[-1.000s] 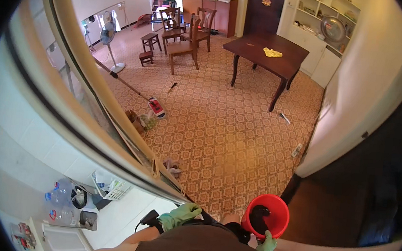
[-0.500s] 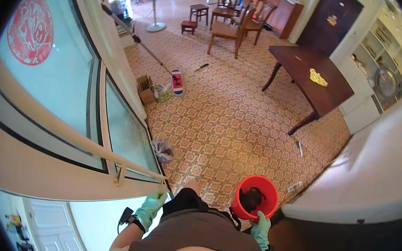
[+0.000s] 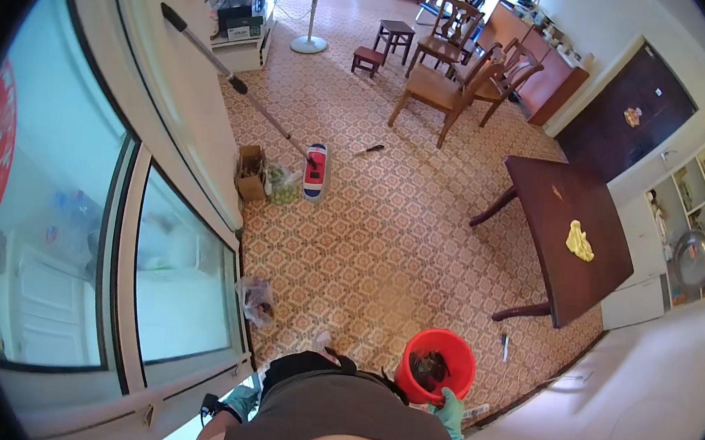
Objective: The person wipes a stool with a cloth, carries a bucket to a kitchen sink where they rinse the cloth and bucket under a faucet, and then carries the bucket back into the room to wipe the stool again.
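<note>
My right hand [image 3: 451,413], in a mint-green rubber glove, grips the near rim of a red bucket [image 3: 467,368] at my right front. Something dark and crumpled [image 3: 430,370] lies in the bucket; what it is I cannot make out. My left hand [image 3: 242,401], gloved in the same green, hangs low at my left side, close to the glazed door [image 3: 149,408]. Its fingers are mostly hidden. A black device is strapped to the left wrist.
Left of me runs the glazed door, a plastic bag [image 3: 255,301] at its foot. Ahead, a flat mop [image 3: 315,172] leans on the wall near a cardboard box [image 3: 250,174]. A dark wooden table [image 3: 549,247] bearing a yellow cloth [image 3: 580,241] stands right; chairs [image 3: 437,91] and a fan [image 3: 310,44] are farther back.
I have moved forward through the doorway and the view has swung left. My left hand has come down and back from beside the door's edge. The bucket stays in my right hand.
</note>
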{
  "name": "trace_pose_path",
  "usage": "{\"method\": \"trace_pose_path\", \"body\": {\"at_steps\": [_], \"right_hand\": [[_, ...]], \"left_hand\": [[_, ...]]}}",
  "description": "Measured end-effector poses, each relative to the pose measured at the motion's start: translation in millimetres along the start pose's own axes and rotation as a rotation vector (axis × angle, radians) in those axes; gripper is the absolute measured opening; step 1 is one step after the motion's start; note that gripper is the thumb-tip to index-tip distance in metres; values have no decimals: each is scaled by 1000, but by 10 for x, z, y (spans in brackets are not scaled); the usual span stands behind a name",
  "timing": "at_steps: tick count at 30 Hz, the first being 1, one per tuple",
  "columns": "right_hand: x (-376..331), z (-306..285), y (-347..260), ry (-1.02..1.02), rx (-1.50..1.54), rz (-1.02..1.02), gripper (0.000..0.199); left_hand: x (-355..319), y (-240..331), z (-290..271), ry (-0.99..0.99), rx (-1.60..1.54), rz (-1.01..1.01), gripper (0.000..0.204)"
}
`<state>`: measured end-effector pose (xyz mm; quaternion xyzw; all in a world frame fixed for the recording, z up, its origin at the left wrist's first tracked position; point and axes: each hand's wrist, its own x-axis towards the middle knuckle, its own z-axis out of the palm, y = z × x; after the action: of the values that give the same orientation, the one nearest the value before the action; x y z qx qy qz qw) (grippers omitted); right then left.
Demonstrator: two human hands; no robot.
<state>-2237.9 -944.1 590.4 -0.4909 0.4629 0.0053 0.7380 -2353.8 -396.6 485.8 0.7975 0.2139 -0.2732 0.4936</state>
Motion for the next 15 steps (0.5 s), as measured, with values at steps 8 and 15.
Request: {"method": "trace_pose_path", "body": {"at_steps": [8,15], "right_hand": [[1262,1383,-1336,18,-120,-218,9],[2410,2911,-2416,-172,-208,-186,20]], "left_hand": [[1957,1667,-670,282,-666,-261,20],[3173,2261,-787,431,-1031,-41,22]]}}
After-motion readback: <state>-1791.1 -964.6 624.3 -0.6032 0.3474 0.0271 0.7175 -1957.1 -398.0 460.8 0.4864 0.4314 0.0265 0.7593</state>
